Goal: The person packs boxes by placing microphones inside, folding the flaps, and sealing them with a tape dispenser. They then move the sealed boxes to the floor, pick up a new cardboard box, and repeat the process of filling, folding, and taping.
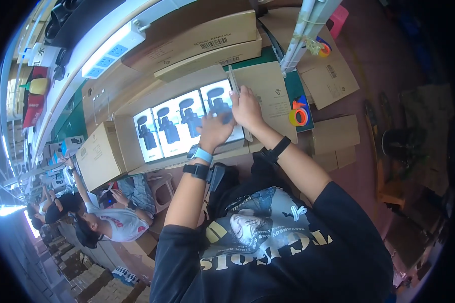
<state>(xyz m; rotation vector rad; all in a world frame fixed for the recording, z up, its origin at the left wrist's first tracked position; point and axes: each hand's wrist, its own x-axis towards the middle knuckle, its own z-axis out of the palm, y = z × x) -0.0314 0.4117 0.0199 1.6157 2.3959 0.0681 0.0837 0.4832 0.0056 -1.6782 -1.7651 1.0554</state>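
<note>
An open cardboard carton point(124, 151) lies on the bench and holds three white product boxes point(170, 123) with dark pictures, side by side. My left hand point(213, 130) rests on the rightmost white box point(218, 101), fingers spread on its face. At that box's right edge my right hand point(246, 107) grips it next to the carton's raised flap point(268, 93). Both wrists wear dark bands; the left also has a light blue one.
Flat cartons point(197, 40) are stacked behind the open one. A white power strip point(111, 50) lies at the back left. An orange tape dispenser point(298, 115) sits to the right. A small carton point(97, 154) stands left. Another person point(106, 222) sits at lower left.
</note>
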